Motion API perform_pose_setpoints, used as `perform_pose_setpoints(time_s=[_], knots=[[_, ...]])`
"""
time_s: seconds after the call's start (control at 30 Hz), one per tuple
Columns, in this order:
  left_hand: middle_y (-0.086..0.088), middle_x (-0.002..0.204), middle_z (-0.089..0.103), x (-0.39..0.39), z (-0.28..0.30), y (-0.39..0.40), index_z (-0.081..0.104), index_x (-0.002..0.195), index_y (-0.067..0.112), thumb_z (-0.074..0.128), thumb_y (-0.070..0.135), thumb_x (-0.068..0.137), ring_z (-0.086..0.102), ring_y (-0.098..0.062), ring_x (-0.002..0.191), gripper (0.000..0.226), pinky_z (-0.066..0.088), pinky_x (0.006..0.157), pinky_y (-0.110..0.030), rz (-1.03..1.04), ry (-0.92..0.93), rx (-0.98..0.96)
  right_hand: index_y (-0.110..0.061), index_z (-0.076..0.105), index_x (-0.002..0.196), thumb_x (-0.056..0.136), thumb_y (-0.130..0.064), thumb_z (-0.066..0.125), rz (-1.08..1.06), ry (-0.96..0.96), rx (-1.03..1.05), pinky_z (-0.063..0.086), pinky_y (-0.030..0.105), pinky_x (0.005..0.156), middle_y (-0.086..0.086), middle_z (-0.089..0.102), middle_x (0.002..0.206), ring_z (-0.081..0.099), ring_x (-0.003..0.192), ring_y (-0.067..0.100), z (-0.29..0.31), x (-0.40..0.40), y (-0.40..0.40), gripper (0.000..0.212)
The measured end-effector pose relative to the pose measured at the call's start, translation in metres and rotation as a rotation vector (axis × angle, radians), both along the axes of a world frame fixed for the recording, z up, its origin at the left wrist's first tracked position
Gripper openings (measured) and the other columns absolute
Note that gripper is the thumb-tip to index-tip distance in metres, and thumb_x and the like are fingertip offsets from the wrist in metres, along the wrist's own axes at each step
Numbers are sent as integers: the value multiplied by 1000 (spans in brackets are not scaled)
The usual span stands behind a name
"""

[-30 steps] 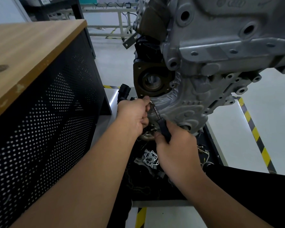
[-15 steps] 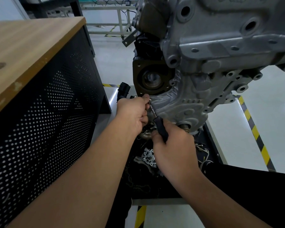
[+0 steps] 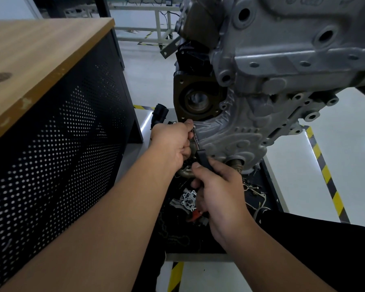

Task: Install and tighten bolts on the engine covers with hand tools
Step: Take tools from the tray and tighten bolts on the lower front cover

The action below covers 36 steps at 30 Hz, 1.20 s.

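Note:
A grey cast engine cover (image 3: 236, 131) hangs on the engine at centre right. A small ratchet wrench (image 3: 198, 147) with a metal shank and black handle lies against the cover's lower left edge. My left hand (image 3: 171, 142) pinches the wrench's head end against the cover; the bolt under it is hidden. My right hand (image 3: 219, 188) grips the black handle just below. A brown round flange (image 3: 196, 100) sits above my left hand.
A workbench with a wooden top (image 3: 36, 55) and black perforated side (image 3: 57, 157) stands close on the left. Under the engine a black tray (image 3: 268, 186) holds loose parts, among them a small silver pump housing (image 3: 188, 200). Yellow-black floor tape (image 3: 325, 171) runs at right.
My right hand has swung the wrench handle slightly up and left toward the cover. My left hand stays on the wrench head.

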<state>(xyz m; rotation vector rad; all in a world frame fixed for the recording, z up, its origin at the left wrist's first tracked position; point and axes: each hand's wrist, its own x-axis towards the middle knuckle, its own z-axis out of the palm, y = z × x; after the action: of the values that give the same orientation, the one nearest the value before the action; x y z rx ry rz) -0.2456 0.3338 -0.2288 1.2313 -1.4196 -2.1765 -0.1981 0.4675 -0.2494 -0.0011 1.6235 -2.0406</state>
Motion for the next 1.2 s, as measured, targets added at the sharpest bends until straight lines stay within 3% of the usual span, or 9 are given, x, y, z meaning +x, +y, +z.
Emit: perform_pose_setpoints(time_s=[0.17,0.3,0.4,0.7,0.77,0.93,1.0,1.13,1.2], knots=[[5,42,50,0,-1,-1,61,76,11,71,16,95,31,-6,31,22,20,34,-14,1,-2,-12,-18,73,79,98,-12,66,22,-99,-67,26,21,37,2,52,58,36,40,10,-2,2,-2,21],[3,44,51,0,-1,-1,61,75,10,72,14,93,32,-6,32,21,21,34,-15,15,-4,-27,-18,73,82,94,-14,66,-10,403,339,39,16,46,-10,58,55,48,46,3,-5,0,1,15],[0,50,52,-1,0,1,60,76,10,74,10,86,32,-9,35,18,22,35,-16,43,-2,-53,-21,68,101,95,-21,63,34,744,658,52,32,61,-3,66,71,62,64,14,-2,-2,4,8],[-2,56,54,-4,1,6,61,76,7,81,6,81,35,-7,27,20,26,33,-13,131,-5,-73,-23,61,117,94,-24,61,69,1018,1004,40,29,57,1,66,78,68,71,26,11,-7,11,24],[-1,52,53,-4,1,9,61,77,7,77,8,84,33,-7,26,18,24,33,-13,123,-18,-70,-22,65,97,93,-22,64,91,859,842,45,28,57,-2,65,71,65,65,20,9,-10,11,5],[-3,51,48,-5,2,12,58,86,8,68,4,88,30,-8,26,11,22,33,-12,166,-6,-83,-13,69,81,94,-12,68,77,-282,-124,27,23,43,4,55,60,32,34,14,11,-8,5,13],[-3,49,46,-5,2,11,57,83,7,70,5,88,30,-8,24,14,23,34,-11,156,-4,-114,-13,70,77,95,-13,67,100,-320,-175,26,23,43,4,55,61,32,34,13,11,-8,3,18],[1,43,43,-6,0,9,54,78,9,71,7,89,30,-9,24,20,24,33,-12,145,-8,-101,-17,69,88,92,-20,67,122,574,576,45,25,54,-7,64,67,58,58,12,10,-18,7,6],[-2,52,43,-7,-2,6,56,85,8,72,10,89,28,-10,28,17,24,34,-14,132,-25,-102,-22,65,102,93,-25,64,157,814,780,55,34,68,-4,69,82,66,77,20,12,-16,11,9]])
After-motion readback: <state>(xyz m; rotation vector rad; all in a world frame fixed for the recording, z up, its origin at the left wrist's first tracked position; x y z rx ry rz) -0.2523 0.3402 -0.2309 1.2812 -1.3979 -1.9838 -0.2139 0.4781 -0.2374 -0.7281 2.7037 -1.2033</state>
